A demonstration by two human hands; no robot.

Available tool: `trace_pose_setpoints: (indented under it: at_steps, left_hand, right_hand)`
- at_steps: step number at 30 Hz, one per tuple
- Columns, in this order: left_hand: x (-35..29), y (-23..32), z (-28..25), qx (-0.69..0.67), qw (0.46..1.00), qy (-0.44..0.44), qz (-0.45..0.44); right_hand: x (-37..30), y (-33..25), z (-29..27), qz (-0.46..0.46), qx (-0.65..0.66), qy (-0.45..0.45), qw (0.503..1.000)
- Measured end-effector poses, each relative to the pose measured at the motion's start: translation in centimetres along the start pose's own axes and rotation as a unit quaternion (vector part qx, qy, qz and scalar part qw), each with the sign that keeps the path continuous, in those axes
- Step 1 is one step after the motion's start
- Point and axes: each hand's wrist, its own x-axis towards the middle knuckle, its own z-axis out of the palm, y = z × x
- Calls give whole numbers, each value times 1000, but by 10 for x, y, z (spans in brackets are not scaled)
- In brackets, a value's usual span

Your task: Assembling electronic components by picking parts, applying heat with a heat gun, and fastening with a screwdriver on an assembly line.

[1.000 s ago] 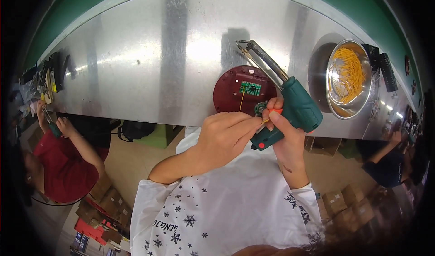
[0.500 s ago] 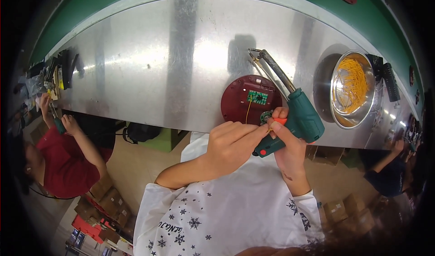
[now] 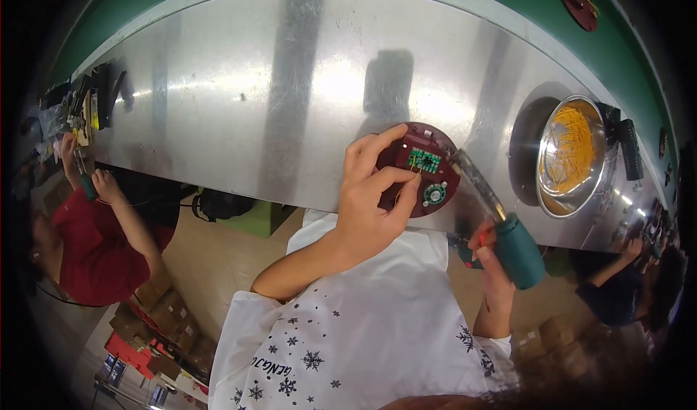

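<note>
A dark red round housing (image 3: 444, 179) lies on the metal table before me, with a small green circuit board (image 3: 425, 161) and a round silver-and-green part (image 3: 435, 194) on it. My left hand (image 3: 372, 196) reaches over its left side, fingertips at the upper rim. Its thumb and forefinger pinch a thin yellow wire (image 3: 417, 169) at the board's lower edge. My right hand (image 3: 496, 283) grips the handle of a green soldering gun (image 3: 520, 254), red trigger under the forefinger. The gun's tip end is beside the housing's right edge; whether they touch I cannot tell.
Right of the gun stands a steel bowl (image 3: 573, 205) of yellow wires (image 3: 573, 145), with black parts (image 3: 629, 148) behind it. Another red housing (image 3: 577, 3) rests on the green strip beyond the table. People work at left (image 3: 102, 254) and right (image 3: 617, 290).
My right hand has drawn the soldering gun right and down, away from my left hand. My left hand has moved onto the housing, now pinching the wire at the board. The view has shifted slightly.
</note>
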Motion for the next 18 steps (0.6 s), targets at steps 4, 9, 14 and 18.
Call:
trace_pose_setpoints:
  at_steps: [4, 9, 14, 18]
  left_hand:
    - [0, 3, 0, 5, 1000, -1, -14]
    - [-1, 2, 0, 6, 1000, 0, -18]
    - [-1, 1, 1, 6, 1000, 0, -21]
    - [0, 2, 2, 5, 1000, 2, -24]
  right_hand:
    - [-5, 2, -13, -24, -162, 14, 986]
    - [-2, 0, -17, -93, -263, -28, 960]
    - [-1, 0, -19, -94, -262, -31, 960]
    - [-1, 0, -21, -84, -272, -38, 958]
